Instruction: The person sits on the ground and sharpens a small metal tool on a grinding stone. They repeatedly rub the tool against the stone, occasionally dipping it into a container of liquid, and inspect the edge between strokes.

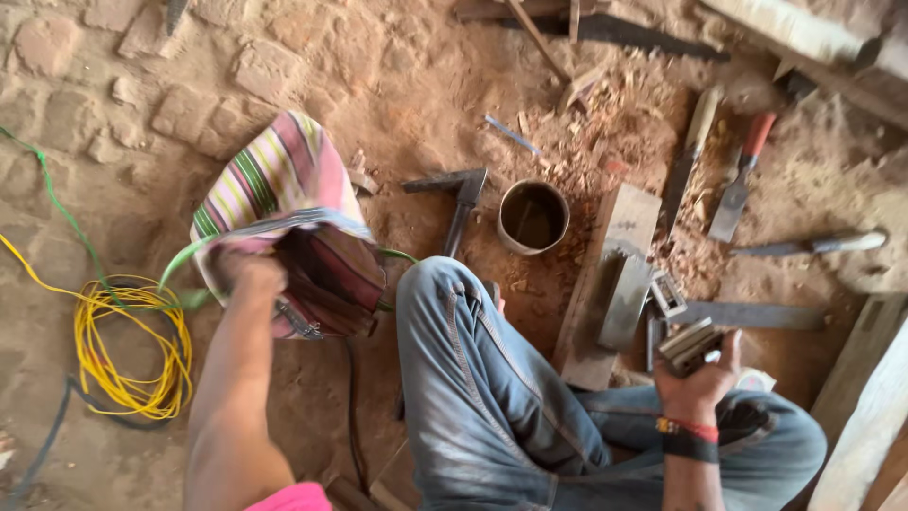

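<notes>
Nearest the camera, a bent knee in faded blue jeans (482, 378) fills the lower middle, with the two arms spread well apart on either side of it. The right hand (702, 378), wearing a red and black wristband, is closed around a small grey metal block-shaped tool (689, 343), held just above the leg. The left hand (248, 274) grips the open edge of a striped cloth bag (284, 199) — pink, green and white outside, dark red inside — whose mouth gapes beside the knee; the fingers are curled over the fabric.

To the left of that arm a loose coil of yellow cord (128, 345) lies on the dusty brick floor (113, 104), with a green strap running past it toward the bag.

Just beyond the knee stands a round rusty tin can (533, 216), open at the top, and a dark metal hammer (459, 203) lies beside it. Right of the can rests a flat wooden board (605, 284) with a grey metal piece on it.

Farther off, among wood shavings, lie a chisel with a pale wooden handle (689, 156) and a scraper with a red handle (742, 180) — a long dark saw blade (653, 38) sits at the top edge.
</notes>
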Available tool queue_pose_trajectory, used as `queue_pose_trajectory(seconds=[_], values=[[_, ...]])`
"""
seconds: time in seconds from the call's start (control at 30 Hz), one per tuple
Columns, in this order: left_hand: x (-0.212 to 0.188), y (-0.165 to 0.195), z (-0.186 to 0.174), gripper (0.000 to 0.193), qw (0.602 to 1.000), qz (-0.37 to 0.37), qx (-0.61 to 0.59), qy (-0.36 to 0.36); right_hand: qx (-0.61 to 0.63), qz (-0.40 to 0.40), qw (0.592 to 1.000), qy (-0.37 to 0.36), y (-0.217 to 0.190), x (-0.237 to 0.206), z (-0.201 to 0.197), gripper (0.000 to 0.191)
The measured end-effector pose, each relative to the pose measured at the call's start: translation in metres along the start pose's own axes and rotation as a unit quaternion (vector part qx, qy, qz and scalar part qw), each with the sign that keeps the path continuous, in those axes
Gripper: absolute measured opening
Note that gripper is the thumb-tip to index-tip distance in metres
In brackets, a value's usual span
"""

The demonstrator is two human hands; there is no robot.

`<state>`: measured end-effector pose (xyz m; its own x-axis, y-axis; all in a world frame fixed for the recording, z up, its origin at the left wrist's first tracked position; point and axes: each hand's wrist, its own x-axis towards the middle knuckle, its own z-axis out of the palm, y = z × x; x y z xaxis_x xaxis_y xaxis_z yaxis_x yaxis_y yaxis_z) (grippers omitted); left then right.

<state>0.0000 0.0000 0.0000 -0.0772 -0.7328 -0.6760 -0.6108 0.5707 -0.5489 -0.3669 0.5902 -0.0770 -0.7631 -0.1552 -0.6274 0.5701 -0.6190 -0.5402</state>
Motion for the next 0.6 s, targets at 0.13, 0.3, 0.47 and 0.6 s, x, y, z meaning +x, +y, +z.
queue_pose_trajectory(seconds=[0.13, 0.3, 0.47, 0.6], values=[[-0.009, 0.005, 0.036, 0.041, 0.975, 0.059, -0.193, 0.097, -0.038, -0.014, 0.999, 0.009, 0.001, -0.012, -0.015, 0.038], [-0.017, 0.058, 0.074, 0.037, 0.873, 0.232, -0.348, 0.249, -0.060, -0.001, 0.998, 0.022, 0.023, -0.052, -0.048, 0.038], [-0.061, 0.068, 0.158, 0.029, 0.955, 0.218, -0.180, 0.084, -0.073, 0.000, 0.997, 0.028, 0.027, -0.098, -0.113, 0.038], [-0.083, 0.080, 0.216, 0.033, 0.978, 0.169, -0.109, 0.063, -0.067, -0.017, 0.998, -0.004, 0.008, -0.111, -0.148, 0.039]])
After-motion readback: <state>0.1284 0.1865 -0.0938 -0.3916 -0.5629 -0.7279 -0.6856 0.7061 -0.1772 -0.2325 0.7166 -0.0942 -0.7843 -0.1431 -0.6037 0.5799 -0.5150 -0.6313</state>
